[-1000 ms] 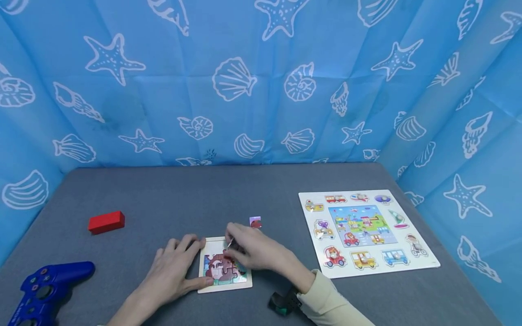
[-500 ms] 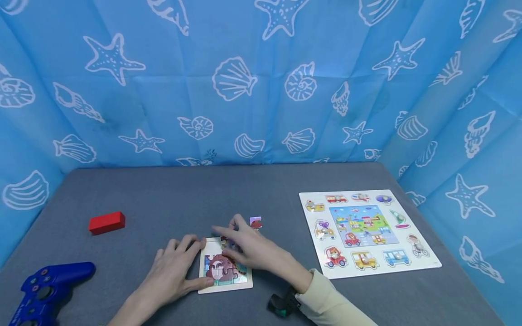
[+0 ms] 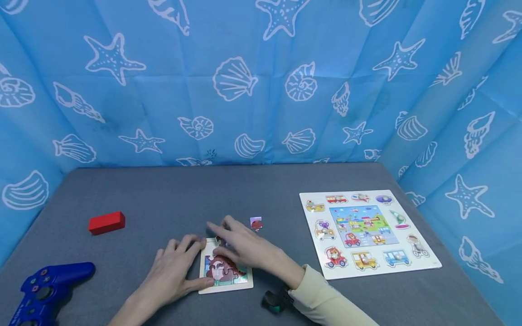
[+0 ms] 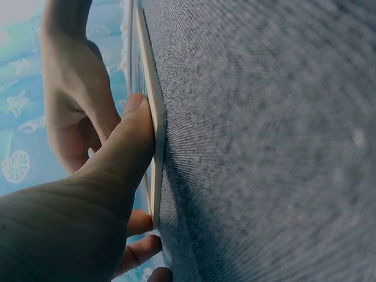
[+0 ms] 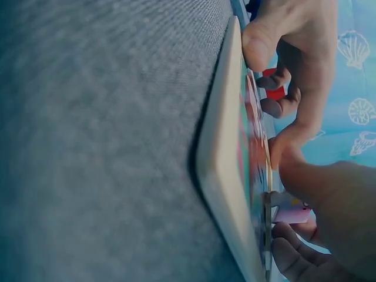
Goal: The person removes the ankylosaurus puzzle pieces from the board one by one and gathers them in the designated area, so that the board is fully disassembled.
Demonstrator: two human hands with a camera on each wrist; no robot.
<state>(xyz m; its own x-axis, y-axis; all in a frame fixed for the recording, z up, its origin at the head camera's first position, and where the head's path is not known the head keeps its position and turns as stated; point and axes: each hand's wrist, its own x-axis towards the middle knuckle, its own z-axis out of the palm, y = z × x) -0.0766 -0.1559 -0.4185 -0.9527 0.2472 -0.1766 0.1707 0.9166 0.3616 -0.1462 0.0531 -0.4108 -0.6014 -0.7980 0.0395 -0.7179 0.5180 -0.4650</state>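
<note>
A small wooden puzzle tray (image 3: 226, 288) lies on the grey table, its lower part filled with joined pieces (image 3: 222, 271) of a brown animal picture. My left hand (image 3: 171, 265) holds the tray by its left side, thumb at the near corner and fingertips at the far one. Over the tray's far half, my right hand (image 3: 248, 246) holds a puzzle piece (image 3: 219, 240) by thumb and fingers, with the index finger stretched out to the left. The palm side is partly hidden. One loose puzzle piece (image 3: 256, 223) lies just beyond the right hand.
To the right lies a white vehicle puzzle board (image 3: 322, 270). A red block (image 3: 107, 222) and a blue game controller (image 3: 53, 280) are at the left. Behind the table hangs a blue curtain (image 3: 261, 113) with white shells and starfish.
My right hand has shifted left over the tray with the piece, turning it, and the index finger has stretched out leftward. The left hand has stayed in place on the tray.
</note>
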